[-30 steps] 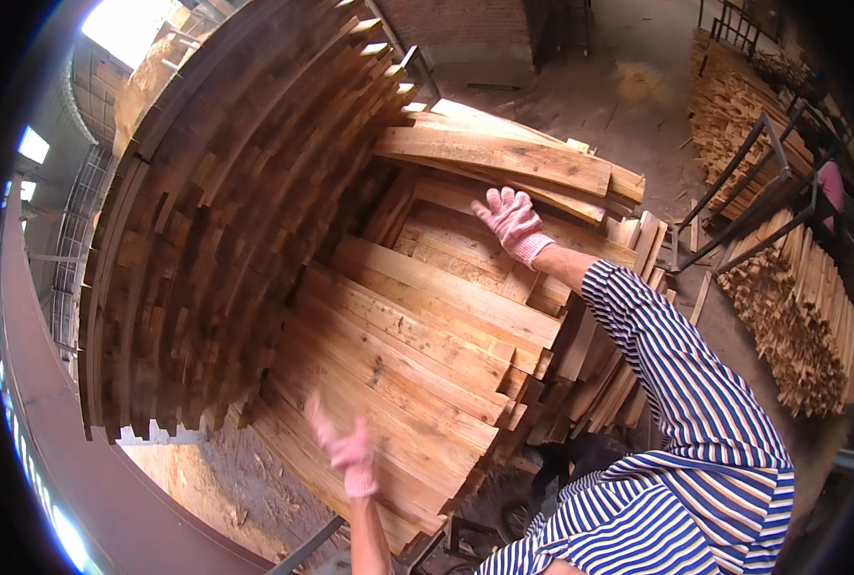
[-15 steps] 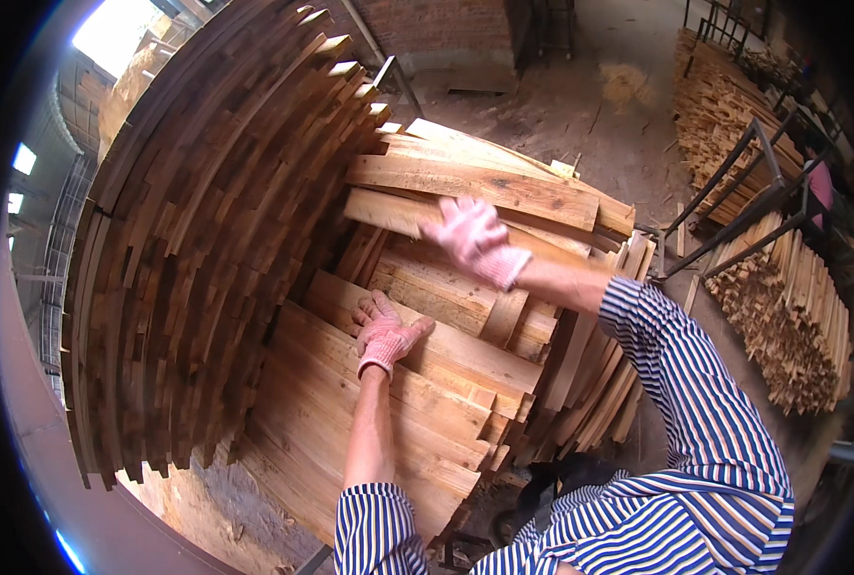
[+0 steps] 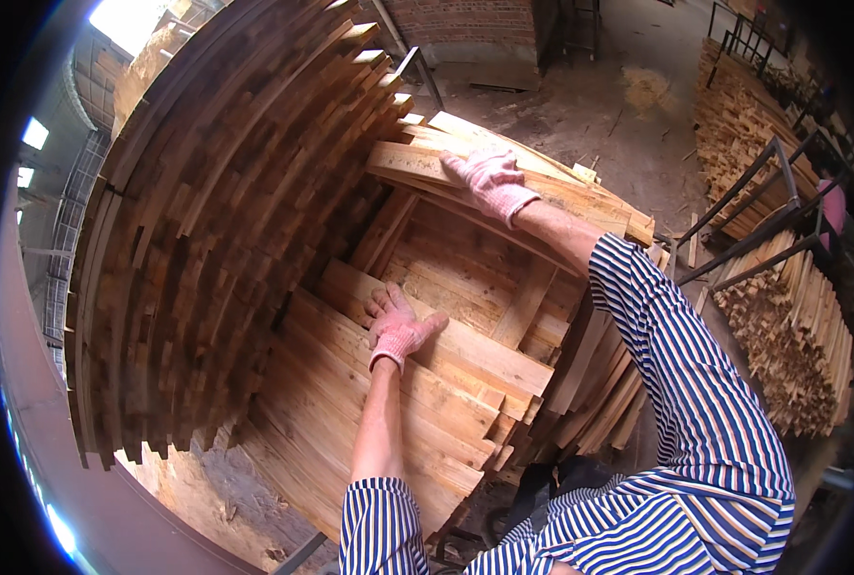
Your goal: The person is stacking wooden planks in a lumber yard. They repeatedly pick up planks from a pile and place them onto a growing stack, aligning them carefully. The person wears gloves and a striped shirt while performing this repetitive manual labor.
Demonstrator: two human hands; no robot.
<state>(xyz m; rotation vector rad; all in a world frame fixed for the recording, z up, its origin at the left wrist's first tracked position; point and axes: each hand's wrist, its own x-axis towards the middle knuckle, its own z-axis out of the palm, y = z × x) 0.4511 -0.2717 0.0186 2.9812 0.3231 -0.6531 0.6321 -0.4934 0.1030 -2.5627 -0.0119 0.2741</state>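
Observation:
My left hand (image 3: 400, 328), in a pink knit glove, lies flat with spread fingers on a long pale board (image 3: 480, 350) in the near part of the wood stack. Farther off and to the right, my right hand (image 3: 496, 182), in a matching glove, is on a wooden board (image 3: 413, 161) at the far side of the stack. Its fingers bend over the board's upper edge, and their tips are partly hidden. Between the hands is a sunken stretch of lower boards (image 3: 456, 273), with one short piece (image 3: 526, 305) lying crosswise.
A tall wall of stacked boards (image 3: 207, 240) rises at the left. Dark metal frames (image 3: 753, 216) and bundles of thin wood strips (image 3: 791, 335) stand at the right. Behind the stack are a dusty floor (image 3: 590, 115) and a brick wall (image 3: 465, 29).
My right hand has moved slightly away and closed over the far board. That board now lies against those behind it, exposing more lower boards. My left hand stays on its board.

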